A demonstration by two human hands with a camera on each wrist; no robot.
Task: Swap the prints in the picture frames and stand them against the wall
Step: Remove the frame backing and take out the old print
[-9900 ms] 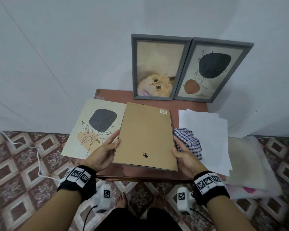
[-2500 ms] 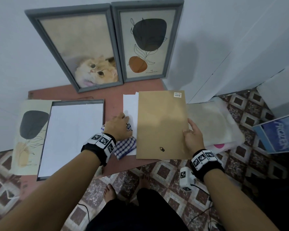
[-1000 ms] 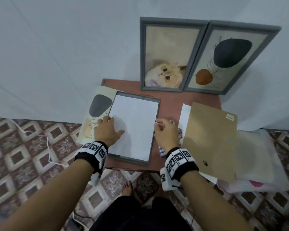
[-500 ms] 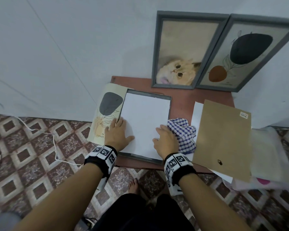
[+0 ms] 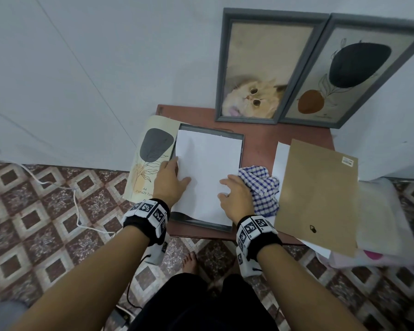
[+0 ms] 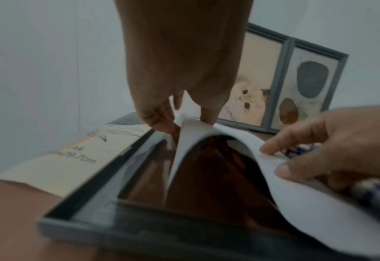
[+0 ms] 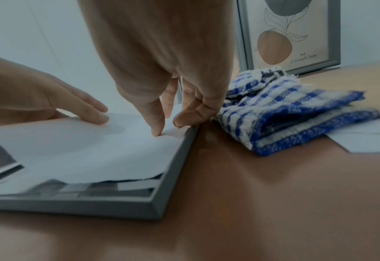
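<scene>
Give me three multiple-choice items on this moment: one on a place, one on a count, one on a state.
1. Where does the checked cloth lie?
A. right of the open frame
B. on the floor
C. on the cat frame

2. How many frames lean on the wall?
A. one
B. two
C. four

3. How is the white sheet in the open frame?
A. flat all over
B. left edge lifted
C. rolled into a tube

Key:
1 A: the cloth sits on the table between the open frame and the brown backing board.
2 B: the cat frame and the leaf frame stand side by side.
3 B: in the left wrist view the left hand pinches the bowed-up edge while the right hand presses the other side.
</scene>
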